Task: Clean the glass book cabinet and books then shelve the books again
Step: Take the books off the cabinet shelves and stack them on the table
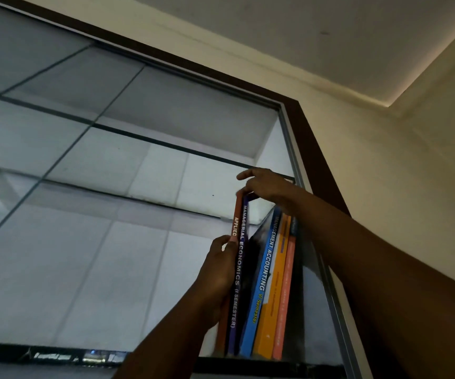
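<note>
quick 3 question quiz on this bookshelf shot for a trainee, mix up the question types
1. True or false: the blue Management Accounting book stands to the right of the purple Managerial Economics book.
2. Multiple choice: what does the right hand touch? A) the top ends of the two leftmost books B) the bottom shelf edge C) the ceiling
3. Fill in: the left hand grips the orange-red book whose spine reads ____.

Key: 1 true; 2 A; 3 Applied
</note>
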Motion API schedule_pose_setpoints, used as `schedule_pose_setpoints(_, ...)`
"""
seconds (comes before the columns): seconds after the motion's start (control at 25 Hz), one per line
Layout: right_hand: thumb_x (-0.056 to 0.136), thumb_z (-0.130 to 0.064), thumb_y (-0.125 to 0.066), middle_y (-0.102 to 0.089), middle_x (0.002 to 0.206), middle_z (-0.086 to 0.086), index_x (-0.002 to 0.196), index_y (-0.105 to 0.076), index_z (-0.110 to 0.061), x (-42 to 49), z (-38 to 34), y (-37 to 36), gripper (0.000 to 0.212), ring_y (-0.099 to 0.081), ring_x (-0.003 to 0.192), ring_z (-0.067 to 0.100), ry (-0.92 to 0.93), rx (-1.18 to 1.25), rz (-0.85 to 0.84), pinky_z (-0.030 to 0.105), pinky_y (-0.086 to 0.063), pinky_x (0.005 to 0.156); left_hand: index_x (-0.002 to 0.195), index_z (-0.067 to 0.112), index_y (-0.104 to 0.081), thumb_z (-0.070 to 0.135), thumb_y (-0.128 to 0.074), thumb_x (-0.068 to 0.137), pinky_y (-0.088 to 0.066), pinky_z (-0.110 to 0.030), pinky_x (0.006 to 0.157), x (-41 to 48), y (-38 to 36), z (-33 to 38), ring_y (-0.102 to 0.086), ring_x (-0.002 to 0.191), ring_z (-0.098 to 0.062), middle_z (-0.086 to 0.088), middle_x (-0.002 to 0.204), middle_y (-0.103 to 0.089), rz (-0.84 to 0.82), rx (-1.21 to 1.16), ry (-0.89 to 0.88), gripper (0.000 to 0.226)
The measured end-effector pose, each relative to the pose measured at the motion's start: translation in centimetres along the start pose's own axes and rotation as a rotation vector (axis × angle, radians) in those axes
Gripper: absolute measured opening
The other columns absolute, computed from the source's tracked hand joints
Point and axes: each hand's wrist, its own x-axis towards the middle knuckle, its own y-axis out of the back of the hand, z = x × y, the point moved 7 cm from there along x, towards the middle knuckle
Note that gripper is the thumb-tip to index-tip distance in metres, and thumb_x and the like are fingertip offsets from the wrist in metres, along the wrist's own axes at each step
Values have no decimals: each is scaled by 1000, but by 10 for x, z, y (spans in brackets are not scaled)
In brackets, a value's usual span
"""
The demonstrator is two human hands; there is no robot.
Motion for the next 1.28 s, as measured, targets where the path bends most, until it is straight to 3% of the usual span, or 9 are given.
schedule_pose_setpoints(0.16, 100, -24, -38, -54, 126, 17, 132, -45, -10, 6, -2, -19, 36, -56, 95, 27, -139, 499, -133, 30, -49, 77, 125, 22, -42, 48, -51, 91, -49, -47, 95, 3, 11, -1, -59, 107, -25, -6, 117, -58, 90, 77, -29, 44)
schedule_pose_setpoints(0.28, 99, -33, -38, -56, 126, 14, 126, -53, -14, 4, -3, -14, 36, -55, 106, 24, -106, 502, -280, 34, -48, 88, 135, 26, -36, 38, -55, 92, -47, -48, 96, 1, 14, -2, -57, 111, -25, -6, 125, -56, 133, 144, -40, 49)
schedule_pose_setpoints(0.52, 99, -43, -30, -55, 131, 9, 126, -54, -17, 14, 24, 22, 44, -48, 123, 22, -161, -636, -423, 43, -32, 109, 139, 25, -33, 33, -45, 98, -46, -47, 99, 5, 16, -4, -55, 114, -23, -4, 127, -54, 153, 191, -87, 43)
schedule_pose_setpoints(0.64, 100, -43, -24, -40, 144, 13, 134, -48, -13, 18, 30, 18, 51, -48, 123, 27, -171, -857, -448, 43, -31, 110, 140, 24, -32, 33, -45, 97, -45, -48, 99, 5, 15, -4, -54, 115, -24, -5, 129, -53, 163, 198, -86, 45)
schedule_pose_setpoints(0.8, 97, -45, -36, -47, 137, 13, 137, -40, -15, 10, 18, 17, 50, -46, 123, 26, -235, -532, -350, 38, -36, 98, 136, 24, -36, 31, -46, 97, -46, -47, 98, 4, 17, -4, -56, 112, -24, -5, 125, -55, 172, 167, -80, 41)
schedule_pose_setpoints(0.96, 91, -38, -56, -48, 131, 14, 135, -37, -14, -10, 10, 2, 53, -47, 117, 29, -147, 80, -95, 41, -43, 97, 131, 25, -40, 31, -45, 97, -48, -45, 96, 3, 22, -2, -59, 105, -22, -2, 116, -59, 215, 155, -91, 35)
schedule_pose_setpoints(1.12, 84, -25, -68, -37, 142, 15, 146, -15, -11, -47, 40, -32, 83, -45, 123, 30, -277, 388, 232, 36, -44, 94, 135, 24, -39, 34, -46, 97, -47, -46, 97, -1, 25, -3, -58, 107, -24, -5, 120, -58, 242, 124, -49, 40)
schedule_pose_setpoints(1.16, 84, -22, -68, -45, 135, 16, 145, -18, -7, -53, 45, -38, 80, -51, 115, 29, -333, 468, 230, 33, -48, 85, 135, 24, -39, 34, -46, 97, -47, -45, 97, -2, 27, -2, -58, 107, -24, -5, 121, -58, 252, 128, -39, 41)
schedule_pose_setpoints(1.28, 88, -6, -59, -59, 90, 16, 110, -48, 4, -74, 35, -46, 26, -60, 81, 24, -482, 659, 111, 27, -50, 53, 138, 21, -35, 36, -48, 96, -46, -35, 92, -11, 34, 2, -58, 106, -23, -7, 124, -57, 321, 220, -10, 46)
